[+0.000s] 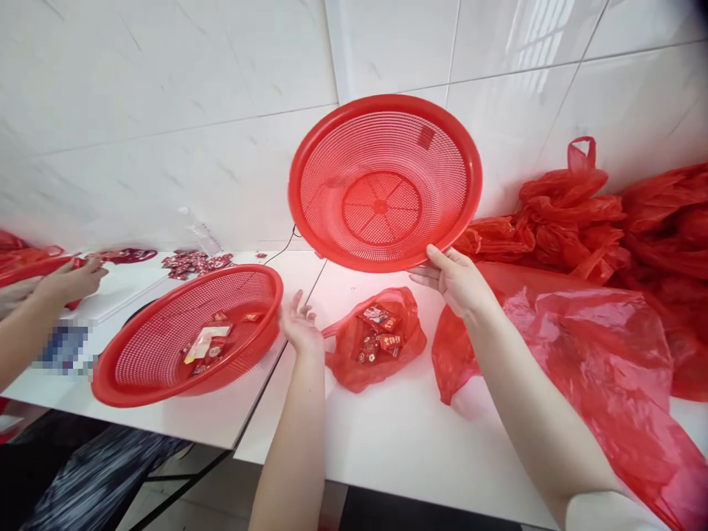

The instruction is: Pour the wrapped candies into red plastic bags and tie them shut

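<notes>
My right hand (pixel 454 280) grips the lower right rim of a red plastic mesh basket (pixel 381 206), thumb inside. The basket is raised off the table and tilted so its inside faces me; a small dark red rectangle (pixel 425 136) shows on its wall. My left hand (pixel 299 321) is open, palm up and fingers apart, beside the right rim of a second red mesh basket (pixel 185 324). Whether it touches that rim I cannot tell. That basket leans and holds several small red packets and a pale card (pixel 208 344). Between my arms sits a red plastic bag (pixel 357 369) with red packets (pixel 379 343) inside.
Crumpled red plastic bags (pixel 575 221) pile against the tiled wall at right, with a flattened red bag (pixel 580 332) before them. A heap of small red packets (pixel 196 263) lies at back left. Another person's hands (pixel 71 280) work at far left. Two white tables (pixel 442 450) meet at a seam.
</notes>
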Tool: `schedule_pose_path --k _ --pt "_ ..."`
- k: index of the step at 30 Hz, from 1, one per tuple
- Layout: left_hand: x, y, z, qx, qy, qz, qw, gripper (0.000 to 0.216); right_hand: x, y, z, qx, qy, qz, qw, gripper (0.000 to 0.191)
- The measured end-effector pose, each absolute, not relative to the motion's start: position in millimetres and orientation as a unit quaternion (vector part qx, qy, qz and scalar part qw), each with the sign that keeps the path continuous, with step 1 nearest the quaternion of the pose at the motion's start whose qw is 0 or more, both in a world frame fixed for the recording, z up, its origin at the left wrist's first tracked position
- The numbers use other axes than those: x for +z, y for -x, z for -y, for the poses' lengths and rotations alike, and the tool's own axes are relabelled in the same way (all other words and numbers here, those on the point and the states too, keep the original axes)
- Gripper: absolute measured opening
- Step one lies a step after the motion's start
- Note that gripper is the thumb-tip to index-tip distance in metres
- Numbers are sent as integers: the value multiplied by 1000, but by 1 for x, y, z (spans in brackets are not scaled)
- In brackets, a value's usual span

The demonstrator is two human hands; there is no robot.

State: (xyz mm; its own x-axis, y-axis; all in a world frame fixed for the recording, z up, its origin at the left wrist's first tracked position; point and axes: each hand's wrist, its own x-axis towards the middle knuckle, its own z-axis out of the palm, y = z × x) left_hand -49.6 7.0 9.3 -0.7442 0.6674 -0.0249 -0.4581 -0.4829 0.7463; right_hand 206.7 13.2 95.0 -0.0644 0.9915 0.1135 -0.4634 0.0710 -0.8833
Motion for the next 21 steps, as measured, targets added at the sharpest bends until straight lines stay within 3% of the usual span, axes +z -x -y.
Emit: schedule_pose_path --k 6,13,21 --pt "9 48 -9 842 -142 -400 334 24 100 -215 -8 569 319 433 622 22" --pt "-1 -12 7 757 -333 -338 449 33 111 -217 2 594 320 428 602 20" --pt "-7 -26 10 703 -391 -351 480 23 110 -196 17 711 227 474 467 26"
